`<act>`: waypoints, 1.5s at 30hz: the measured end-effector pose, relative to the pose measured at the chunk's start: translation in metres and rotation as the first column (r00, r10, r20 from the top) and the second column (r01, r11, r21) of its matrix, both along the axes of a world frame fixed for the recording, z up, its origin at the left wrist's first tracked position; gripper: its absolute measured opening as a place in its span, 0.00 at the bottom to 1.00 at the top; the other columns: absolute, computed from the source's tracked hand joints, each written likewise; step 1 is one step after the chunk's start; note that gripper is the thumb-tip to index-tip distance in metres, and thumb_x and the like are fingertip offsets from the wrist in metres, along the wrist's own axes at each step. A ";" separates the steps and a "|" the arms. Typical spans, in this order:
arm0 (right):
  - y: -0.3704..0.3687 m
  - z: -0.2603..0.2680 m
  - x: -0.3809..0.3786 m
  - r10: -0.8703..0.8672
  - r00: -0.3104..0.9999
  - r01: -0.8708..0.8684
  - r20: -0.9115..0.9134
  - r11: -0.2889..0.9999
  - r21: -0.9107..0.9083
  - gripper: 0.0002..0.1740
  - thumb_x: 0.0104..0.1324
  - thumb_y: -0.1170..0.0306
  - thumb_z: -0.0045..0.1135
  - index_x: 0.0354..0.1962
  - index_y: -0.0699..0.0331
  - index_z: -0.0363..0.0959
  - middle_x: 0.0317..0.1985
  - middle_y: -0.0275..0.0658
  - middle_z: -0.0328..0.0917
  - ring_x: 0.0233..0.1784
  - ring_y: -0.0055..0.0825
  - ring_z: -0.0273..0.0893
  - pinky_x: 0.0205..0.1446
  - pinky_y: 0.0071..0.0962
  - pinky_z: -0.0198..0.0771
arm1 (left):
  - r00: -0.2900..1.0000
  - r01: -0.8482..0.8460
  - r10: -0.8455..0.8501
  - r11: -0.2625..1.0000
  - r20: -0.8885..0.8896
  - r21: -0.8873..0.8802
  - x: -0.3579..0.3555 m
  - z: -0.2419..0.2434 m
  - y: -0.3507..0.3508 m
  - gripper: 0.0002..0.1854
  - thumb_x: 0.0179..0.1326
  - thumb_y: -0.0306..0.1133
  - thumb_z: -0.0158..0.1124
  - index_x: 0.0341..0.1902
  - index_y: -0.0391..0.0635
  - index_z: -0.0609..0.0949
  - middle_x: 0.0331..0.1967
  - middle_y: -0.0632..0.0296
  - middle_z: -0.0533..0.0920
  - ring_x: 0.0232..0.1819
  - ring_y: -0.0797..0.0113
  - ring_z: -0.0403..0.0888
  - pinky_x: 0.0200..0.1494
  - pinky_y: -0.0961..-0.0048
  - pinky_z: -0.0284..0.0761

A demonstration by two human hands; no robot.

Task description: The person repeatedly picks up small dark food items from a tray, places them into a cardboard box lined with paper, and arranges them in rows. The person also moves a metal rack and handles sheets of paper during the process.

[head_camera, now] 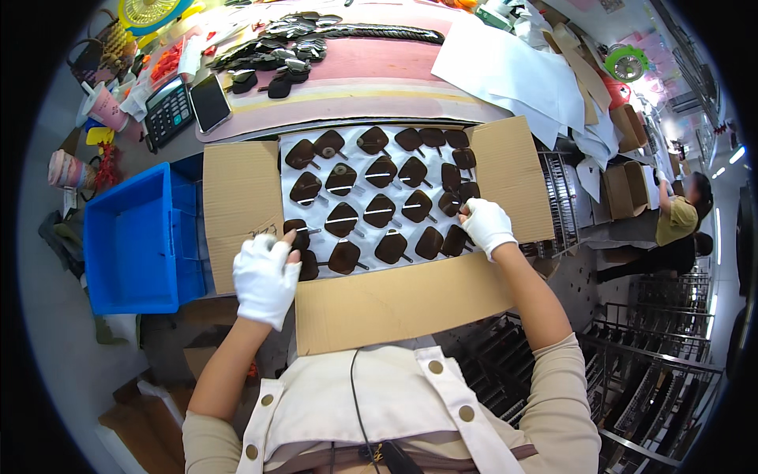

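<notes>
An open cardboard box (402, 302) lies before me, with rows of dark brown tinted lenses (379, 210) with short tabs on a white sheet (370, 268). My left hand (266, 272), in a white glove with bare fingertips showing, is at the box's left edge, its fingers beside a lens (301, 234); whether it grips that lens I cannot tell. My right hand (485, 225), gloved too, has its fingertips at the lenses by the right edge, near a lens (450, 203); its hold is hidden.
A blue plastic bin (133, 237) stands left of the box. Behind lie a calculator (169, 112), a phone (210, 103), piled dark lenses (290, 47) and white sheets (503, 65). Metal racks (651, 355) stand at the right, with people (678, 219) farther off.
</notes>
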State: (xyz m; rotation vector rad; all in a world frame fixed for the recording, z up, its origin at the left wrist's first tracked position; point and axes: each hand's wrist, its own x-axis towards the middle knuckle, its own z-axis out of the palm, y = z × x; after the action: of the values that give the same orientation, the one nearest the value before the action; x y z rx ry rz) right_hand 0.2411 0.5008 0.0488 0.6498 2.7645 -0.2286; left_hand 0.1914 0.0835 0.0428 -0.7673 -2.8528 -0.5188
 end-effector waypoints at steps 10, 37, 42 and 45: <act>0.047 0.000 -0.058 0.508 0.826 -0.521 -0.242 0.854 0.014 0.21 0.60 0.59 0.64 0.53 0.44 0.81 0.38 0.41 0.82 0.44 0.43 0.81 0.48 0.41 0.76 | 0.919 0.394 -0.394 0.913 0.028 -0.107 -0.070 0.046 0.120 0.17 0.53 0.42 0.69 0.47 0.55 0.87 0.34 0.60 0.78 0.40 0.56 0.77 0.44 0.57 0.69; 0.291 0.067 -0.282 -0.160 0.949 -0.101 -0.271 0.662 -0.742 0.12 0.63 0.71 0.66 0.43 0.69 0.84 0.35 0.35 0.86 0.36 0.18 0.79 0.41 0.19 0.75 | 0.973 0.228 -0.231 0.915 -0.032 0.334 -0.088 0.038 0.248 0.25 0.51 0.36 0.71 0.55 0.45 0.81 0.59 0.53 0.75 0.60 0.48 0.70 0.61 0.53 0.65; 0.116 0.097 -0.185 0.320 0.884 -0.458 -0.342 0.437 -0.774 0.15 0.62 0.68 0.67 0.44 0.68 0.84 0.39 0.41 0.87 0.40 0.21 0.81 0.49 0.23 0.75 | 0.048 -0.783 -0.676 0.431 0.735 0.448 -0.127 0.054 0.246 0.26 0.66 0.48 0.65 0.61 0.46 0.76 0.47 0.63 0.82 0.45 0.70 0.81 0.49 0.72 0.75; 0.043 0.080 -0.140 0.399 0.858 -0.470 -0.323 0.357 -0.808 0.23 0.63 0.62 0.67 0.55 0.60 0.80 0.54 0.45 0.82 0.51 0.32 0.80 0.58 0.28 0.72 | 0.342 -0.757 -0.416 0.410 0.843 0.509 -0.137 0.053 0.200 0.18 0.68 0.41 0.61 0.51 0.39 0.81 0.41 0.61 0.83 0.39 0.69 0.80 0.43 0.72 0.76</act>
State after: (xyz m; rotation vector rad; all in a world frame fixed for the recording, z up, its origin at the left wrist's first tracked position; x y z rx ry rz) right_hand 0.1007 0.5438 0.1293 -0.3974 2.2530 -1.4292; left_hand 0.0547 0.2832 0.0957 0.4112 -2.3334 -2.9801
